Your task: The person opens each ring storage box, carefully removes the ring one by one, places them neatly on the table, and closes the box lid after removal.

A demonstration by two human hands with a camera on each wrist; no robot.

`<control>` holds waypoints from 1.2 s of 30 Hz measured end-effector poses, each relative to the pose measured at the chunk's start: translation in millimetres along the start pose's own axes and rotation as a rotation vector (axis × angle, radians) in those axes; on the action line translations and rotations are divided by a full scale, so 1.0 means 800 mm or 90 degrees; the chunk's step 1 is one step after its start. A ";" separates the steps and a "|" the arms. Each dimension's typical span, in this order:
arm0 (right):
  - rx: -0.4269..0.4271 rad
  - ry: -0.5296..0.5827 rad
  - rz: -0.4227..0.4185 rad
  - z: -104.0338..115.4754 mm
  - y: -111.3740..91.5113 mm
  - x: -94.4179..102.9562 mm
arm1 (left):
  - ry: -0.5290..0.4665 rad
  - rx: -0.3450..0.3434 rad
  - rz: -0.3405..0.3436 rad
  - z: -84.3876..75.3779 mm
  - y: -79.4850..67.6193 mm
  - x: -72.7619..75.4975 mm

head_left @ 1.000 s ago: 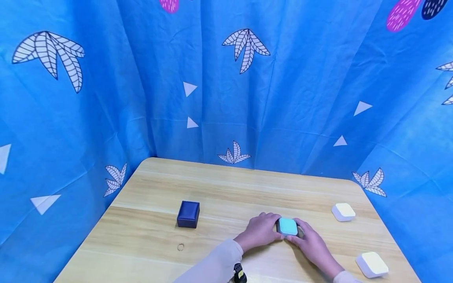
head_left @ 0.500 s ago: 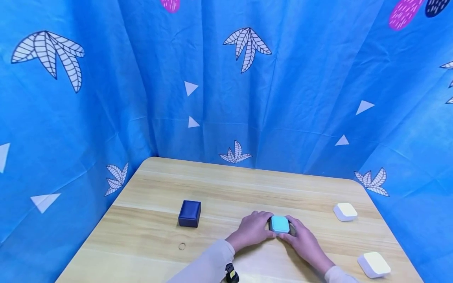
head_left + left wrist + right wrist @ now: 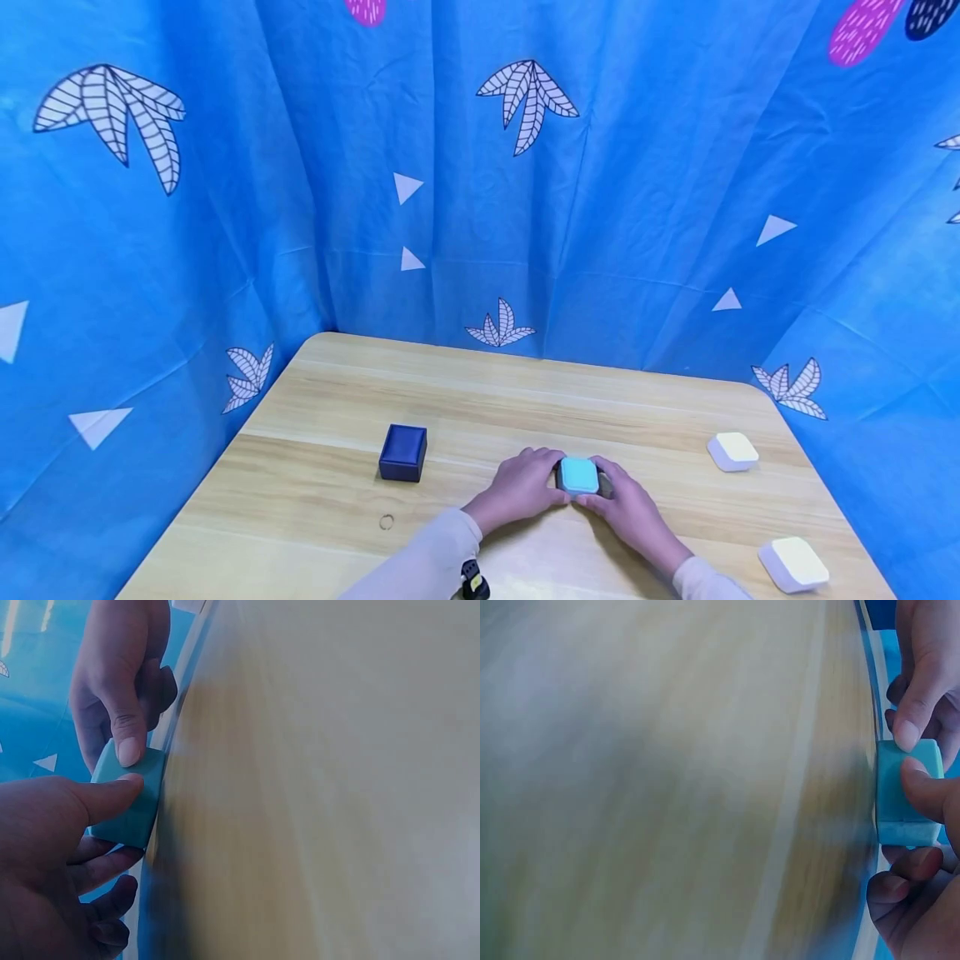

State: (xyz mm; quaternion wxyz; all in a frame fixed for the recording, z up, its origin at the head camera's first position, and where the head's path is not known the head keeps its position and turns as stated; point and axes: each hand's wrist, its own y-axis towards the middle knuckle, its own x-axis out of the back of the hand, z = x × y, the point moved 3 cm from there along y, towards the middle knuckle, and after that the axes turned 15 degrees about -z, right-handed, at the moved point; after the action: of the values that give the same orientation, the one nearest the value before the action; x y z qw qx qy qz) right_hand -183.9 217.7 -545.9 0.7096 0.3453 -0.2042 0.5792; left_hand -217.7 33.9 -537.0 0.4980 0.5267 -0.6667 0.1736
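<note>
Both hands hold a small turquoise box point(image 3: 579, 475) with rounded corners low over the table, right of the middle. My left hand point(image 3: 522, 483) grips its left side, and my right hand point(image 3: 633, 510) grips the right side. In the left wrist view, both thumbs press on the near face of the turquoise box point(image 3: 127, 814), their tips close together. The right wrist view shows the same thumbs on the turquoise box point(image 3: 901, 791), with other fingers behind it. To the left, a thin ring point(image 3: 386, 522) lies on the wood in front of a dark blue box point(image 3: 403, 452).
Two white blocks stand near the table's right edge: a far white block point(image 3: 732, 451) and a nearer white block point(image 3: 793, 564). A blue patterned curtain point(image 3: 630, 208) surrounds the back and sides of the wooden table point(image 3: 315, 392).
Both hands have moved left together with the turquoise box, keeping their hold on it. The ring, dark blue box and white blocks stay in place.
</note>
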 end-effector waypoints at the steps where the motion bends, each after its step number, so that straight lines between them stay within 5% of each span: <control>1: -0.003 0.003 0.001 0.002 0.000 -0.001 | 0.001 0.000 0.000 0.002 -0.001 0.000; 36: 0.040 -0.010 0.021 0.060 0.020 -0.058 | -0.027 0.075 -0.018 0.063 -0.026 0.037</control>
State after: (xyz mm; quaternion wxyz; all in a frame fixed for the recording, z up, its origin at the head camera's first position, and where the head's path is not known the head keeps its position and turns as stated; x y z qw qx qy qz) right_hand -205.2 152.5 -541.0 0.6873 0.3682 -0.1970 0.5943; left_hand -222.2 -28.0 -540.1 0.4546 0.5676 -0.6583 0.1944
